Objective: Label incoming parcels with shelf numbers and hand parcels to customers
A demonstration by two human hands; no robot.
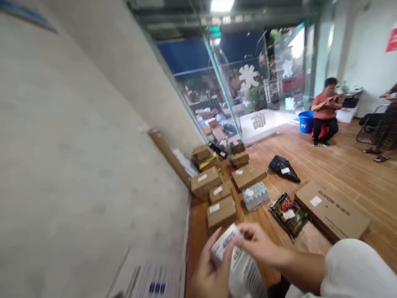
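In the lower middle of the view I hold a white strip of printed labels [246, 269], with black text and bars on it. Its upper part is bent over between my hands, and its lower part curves down to the bottom edge. My left hand [212, 265] is closed round the strip's upper left side, thumb in front. My right hand [256, 242] pinches the strip's upper right edge. The print is blurred. Beyond my hands on the floor lie a cardboard box [221, 212] with a white label and a clear-wrapped pack [256, 195].
Several cardboard boxes [206, 182] stand along the wall. To the right lie a dark printed bag [288, 215], a large flat SUPOR carton [335, 209] and a black plastic parcel [283, 167]. A seated person [327, 109] is beside a blue bucket [306, 122], near glass doors.
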